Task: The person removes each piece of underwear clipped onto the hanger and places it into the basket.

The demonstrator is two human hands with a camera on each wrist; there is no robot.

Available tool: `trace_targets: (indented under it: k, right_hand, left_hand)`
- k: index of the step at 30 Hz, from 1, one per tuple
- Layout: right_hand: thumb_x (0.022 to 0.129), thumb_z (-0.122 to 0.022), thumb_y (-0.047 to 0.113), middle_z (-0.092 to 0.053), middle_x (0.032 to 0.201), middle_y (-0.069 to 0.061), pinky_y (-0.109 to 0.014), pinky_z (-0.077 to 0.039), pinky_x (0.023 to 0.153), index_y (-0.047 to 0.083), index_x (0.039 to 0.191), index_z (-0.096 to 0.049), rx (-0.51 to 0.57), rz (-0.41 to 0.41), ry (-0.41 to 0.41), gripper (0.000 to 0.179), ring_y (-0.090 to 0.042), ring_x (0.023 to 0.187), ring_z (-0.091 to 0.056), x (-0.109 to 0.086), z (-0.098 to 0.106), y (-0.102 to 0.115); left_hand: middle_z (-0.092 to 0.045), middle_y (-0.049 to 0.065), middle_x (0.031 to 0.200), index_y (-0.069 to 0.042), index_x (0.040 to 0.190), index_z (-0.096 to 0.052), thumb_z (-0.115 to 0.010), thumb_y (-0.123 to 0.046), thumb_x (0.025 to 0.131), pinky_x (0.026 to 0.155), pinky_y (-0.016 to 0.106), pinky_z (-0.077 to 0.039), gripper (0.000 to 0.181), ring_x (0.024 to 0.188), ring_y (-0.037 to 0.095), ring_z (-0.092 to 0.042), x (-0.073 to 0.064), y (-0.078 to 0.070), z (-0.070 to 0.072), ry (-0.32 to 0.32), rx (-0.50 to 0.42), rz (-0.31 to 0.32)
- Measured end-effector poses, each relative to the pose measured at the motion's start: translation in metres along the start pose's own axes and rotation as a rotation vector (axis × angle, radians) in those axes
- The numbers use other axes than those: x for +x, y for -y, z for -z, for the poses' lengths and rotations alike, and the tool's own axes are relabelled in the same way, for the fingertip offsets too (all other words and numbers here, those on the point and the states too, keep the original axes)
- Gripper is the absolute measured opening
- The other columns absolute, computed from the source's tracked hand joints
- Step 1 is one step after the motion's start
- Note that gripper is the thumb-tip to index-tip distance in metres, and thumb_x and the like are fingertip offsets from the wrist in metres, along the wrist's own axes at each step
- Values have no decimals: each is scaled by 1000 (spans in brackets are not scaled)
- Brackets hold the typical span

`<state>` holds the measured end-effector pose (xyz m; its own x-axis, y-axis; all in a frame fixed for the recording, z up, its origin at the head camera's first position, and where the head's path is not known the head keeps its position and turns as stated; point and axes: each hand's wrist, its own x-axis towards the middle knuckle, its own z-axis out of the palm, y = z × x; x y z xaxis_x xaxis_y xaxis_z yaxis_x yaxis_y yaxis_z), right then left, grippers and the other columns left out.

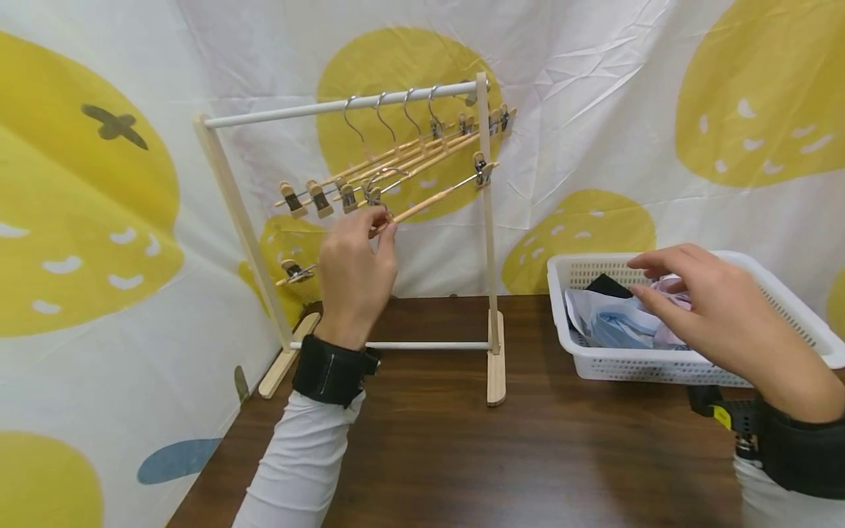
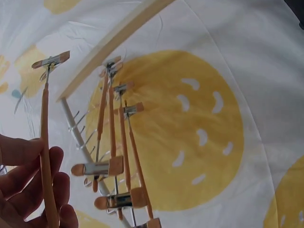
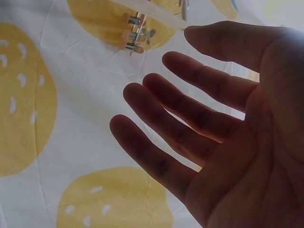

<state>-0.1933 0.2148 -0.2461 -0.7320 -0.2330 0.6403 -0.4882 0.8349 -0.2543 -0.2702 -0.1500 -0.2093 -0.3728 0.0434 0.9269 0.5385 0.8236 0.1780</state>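
Note:
My left hand pinches the wooden bar of a clip hanger between thumb and fingers, in front of the small rack. Both ends of that hanger carry a metal clip, and the left wrist view shows the thumb and fingers around its bar. Several similar clip hangers hang by metal hooks from the rack's white rail. Over the basket's near side my right hand is held with fingers spread and nothing in them. In the right wrist view its palm and relaxed fingers show plainly.
A white plastic basket at the right holds folded cloth in light blue, pink and black. The rack's wooden feet stand on a dark brown table. A white curtain with yellow fruit prints hangs behind and at the left.

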Motion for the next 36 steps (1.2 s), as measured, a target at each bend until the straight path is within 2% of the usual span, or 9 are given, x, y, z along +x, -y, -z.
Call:
trace_targets:
  k: [6, 10, 14, 17, 22, 25, 30, 33, 36]
  right_hand:
    - [87, -70, 15, -65, 114, -23, -55, -59, 63, 2, 120, -64, 9, -10, 3, 35, -35, 82, -69, -2, 0, -4]
    - [88, -69, 16, -64, 114, -23, -52, -59, 60, 2, 121, -62, 3, -26, 20, 36, -35, 83, -69, -4, 2, -6]
    - [89, -69, 17, -64, 114, -24, -52, -59, 60, 2, 121, -62, 2, -28, 29, 36, -35, 83, -69, -3, 3, -6]
    - [90, -68, 18, -64, 115, -23, -54, -59, 63, 3, 122, -62, 13, -23, 30, 36, -34, 84, -69, -2, 4, -6]
    - [89, -68, 17, -65, 114, -22, -55, -58, 64, 4, 121, -63, 27, -20, 17, 36, -33, 83, -69, -1, 4, -6]
    - [88, -69, 15, -66, 112, -22, -55, -58, 64, 3, 120, -64, 24, -13, -3, 35, -33, 82, -69, 0, 5, -7]
    - [88, -69, 16, -66, 113, -22, -56, -58, 65, 3, 119, -64, 26, -24, -5, 34, -34, 84, -69, -2, 7, -9]
    - [90, -68, 19, -66, 113, -20, -54, -59, 63, 4, 119, -64, 27, -30, -1, 33, -33, 84, -69, -4, 6, -9]
    - [90, -67, 19, -66, 113, -20, -51, -59, 61, 4, 119, -64, 29, -35, 0, 33, -33, 84, -69, -5, 6, -10]
  left_hand:
    - [-74, 18, 90, 2, 97, -71, -65, -15, 91, 75, 45, -50, 19, 81, 31, -61, 27, 12, 12, -46, -35, 71]
    - [-74, 19, 91, 1, 98, -70, -61, -16, 93, 80, 45, -49, 20, 83, 30, -63, 46, 23, 21, -63, -3, 134]
    - [-73, 19, 93, 1, 100, -69, -56, -17, 94, 79, 42, -52, 22, 83, 28, -64, 59, 38, 28, -75, 23, 187]
    - [-73, 19, 95, 1, 102, -67, -53, -18, 95, 74, 36, -52, 24, 82, 24, -64, 64, 53, 33, -76, 21, 254]
    - [-70, 15, 96, -1, 106, -65, -49, -19, 96, 71, 31, -45, 27, 82, 22, -61, 71, 81, 45, -60, 62, 366]
    - [-70, 15, 95, -1, 106, -65, -48, -18, 95, 73, 36, -46, 26, 83, 25, -61, 74, 98, 51, -69, 105, 386]
    - [-71, 19, 96, -1, 106, -67, -47, -17, 95, 89, 47, -40, 28, 89, 34, -61, 77, 123, 57, -85, 176, 386]
    - [-71, 22, 98, 1, 107, -67, -46, -18, 96, 91, 51, -36, 31, 92, 38, -61, 78, 134, 59, -64, 222, 389]
    - [-71, 24, 99, 3, 107, -67, -45, -18, 97, 92, 53, -35, 32, 93, 40, -60, 79, 141, 61, -16, 260, 400]
